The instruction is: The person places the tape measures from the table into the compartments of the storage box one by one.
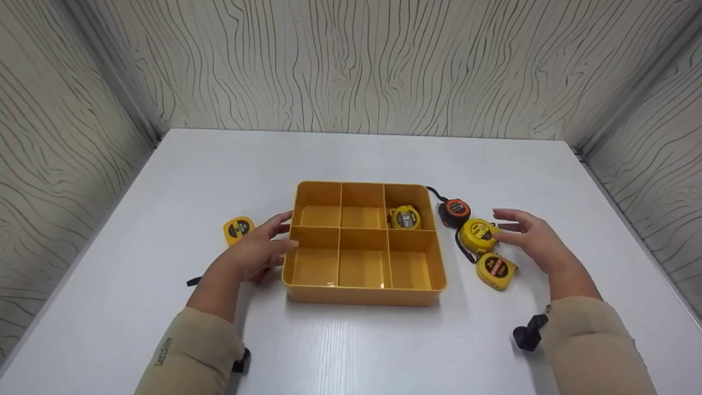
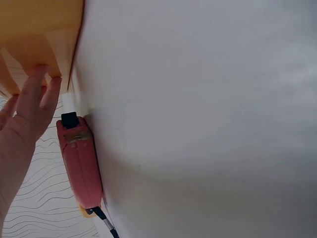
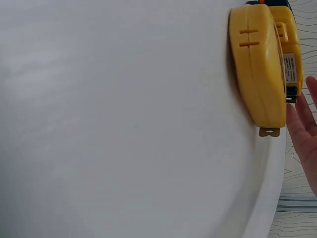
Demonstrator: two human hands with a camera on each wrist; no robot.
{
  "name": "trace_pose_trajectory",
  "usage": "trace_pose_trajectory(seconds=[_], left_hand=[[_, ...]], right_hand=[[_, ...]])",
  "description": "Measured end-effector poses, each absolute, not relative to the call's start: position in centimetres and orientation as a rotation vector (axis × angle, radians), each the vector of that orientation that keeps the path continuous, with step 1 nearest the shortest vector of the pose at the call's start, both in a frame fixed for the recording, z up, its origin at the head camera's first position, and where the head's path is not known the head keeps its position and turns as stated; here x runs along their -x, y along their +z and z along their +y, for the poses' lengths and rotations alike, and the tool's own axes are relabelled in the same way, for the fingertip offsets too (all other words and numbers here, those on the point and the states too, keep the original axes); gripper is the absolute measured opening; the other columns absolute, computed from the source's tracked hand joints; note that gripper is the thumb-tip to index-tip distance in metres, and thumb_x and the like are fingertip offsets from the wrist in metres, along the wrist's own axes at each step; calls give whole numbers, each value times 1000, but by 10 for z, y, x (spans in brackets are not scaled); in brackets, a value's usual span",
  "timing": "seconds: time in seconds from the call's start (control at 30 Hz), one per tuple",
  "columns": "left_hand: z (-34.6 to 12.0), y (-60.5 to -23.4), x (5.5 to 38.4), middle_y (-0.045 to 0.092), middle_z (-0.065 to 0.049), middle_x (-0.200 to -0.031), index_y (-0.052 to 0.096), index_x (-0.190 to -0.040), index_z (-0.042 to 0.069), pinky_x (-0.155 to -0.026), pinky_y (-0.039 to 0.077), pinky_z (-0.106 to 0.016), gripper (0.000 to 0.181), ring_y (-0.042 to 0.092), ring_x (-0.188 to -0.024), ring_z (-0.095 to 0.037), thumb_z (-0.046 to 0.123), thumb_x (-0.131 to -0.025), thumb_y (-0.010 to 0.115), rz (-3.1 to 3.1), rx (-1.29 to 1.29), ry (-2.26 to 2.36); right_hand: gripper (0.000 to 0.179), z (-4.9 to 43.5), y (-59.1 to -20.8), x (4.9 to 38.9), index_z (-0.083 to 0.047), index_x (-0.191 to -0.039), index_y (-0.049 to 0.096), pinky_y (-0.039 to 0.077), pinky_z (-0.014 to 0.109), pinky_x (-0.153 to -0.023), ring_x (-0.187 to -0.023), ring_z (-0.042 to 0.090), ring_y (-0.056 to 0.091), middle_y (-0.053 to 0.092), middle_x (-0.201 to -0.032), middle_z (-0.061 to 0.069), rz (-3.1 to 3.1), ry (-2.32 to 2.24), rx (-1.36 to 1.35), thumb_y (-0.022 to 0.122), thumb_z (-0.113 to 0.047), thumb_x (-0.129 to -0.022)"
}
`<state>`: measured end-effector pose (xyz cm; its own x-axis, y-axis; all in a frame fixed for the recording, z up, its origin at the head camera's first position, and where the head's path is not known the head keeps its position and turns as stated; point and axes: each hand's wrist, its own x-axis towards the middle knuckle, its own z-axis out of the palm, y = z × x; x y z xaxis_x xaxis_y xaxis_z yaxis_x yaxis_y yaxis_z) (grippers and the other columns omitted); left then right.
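A yellow-orange box with six compartments sits mid-table. In its far right compartment lies a yellow tape measure. My left hand rests its fingertips against the box's left wall, fingers fairly straight. Just beneath that hand, a red tape measure with a black strap stands on the table, mostly hidden in the head view. My right hand is spread beside a round yellow tape measure; its thumb seems to touch the edge. Nearer me is a yellow 2m tape measure.
An orange and black tape measure lies right of the box, its cord running toward the box's corner. Another yellow tape measure is beyond my left hand. Patterned panels enclose the white table at the back and sides.
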<state>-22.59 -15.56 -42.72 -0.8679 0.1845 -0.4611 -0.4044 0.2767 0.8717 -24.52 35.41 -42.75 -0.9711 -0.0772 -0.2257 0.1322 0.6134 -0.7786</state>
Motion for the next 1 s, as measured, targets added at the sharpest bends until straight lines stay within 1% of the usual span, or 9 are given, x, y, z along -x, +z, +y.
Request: trace_pose_trajectory(seconds=[0.1,0.3,0.5,0.8,1.0], left_hand=[[-155,-428,226,37,12,-136,36,-134,46,-95,42,-44,68,52,-113,-19,27,-79,71,2068,189,1641],[-155,-427,226,37,12,-136,36,-134,47,-95,41,-46,68,53,-112,-19,28,-78,71,2064,190,1642],[-156,-427,226,38,12,-135,37,-134,46,-95,42,-43,67,54,-111,-18,25,-80,70,2059,164,1658],[-157,-427,226,38,12,-136,36,-134,47,-95,42,-44,68,52,-113,-19,27,-79,71,2064,180,1637],[-157,-428,227,36,13,-137,35,-134,49,-94,42,-46,69,56,-108,-22,30,-78,71,2053,190,1622]], right_hand=[[74,354,-432,245,-16,-141,33,22,58,-104,-131,36,28,29,-146,12,2597,-1252,-78,66,-43,-80],[78,353,-439,243,-17,-141,33,20,60,-103,-130,36,28,28,-147,10,2561,-1262,-122,68,-46,-77],[83,352,-443,241,-16,-142,32,19,61,-103,-128,36,31,31,-144,14,2551,-1280,-110,69,-47,-75],[89,349,-449,241,-16,-144,28,28,53,-103,-121,34,38,38,-137,17,2551,-1272,-113,72,-45,-73],[95,346,-452,242,-18,-145,25,29,53,-103,-122,34,36,35,-139,16,2532,-1260,-143,74,-47,-69]])
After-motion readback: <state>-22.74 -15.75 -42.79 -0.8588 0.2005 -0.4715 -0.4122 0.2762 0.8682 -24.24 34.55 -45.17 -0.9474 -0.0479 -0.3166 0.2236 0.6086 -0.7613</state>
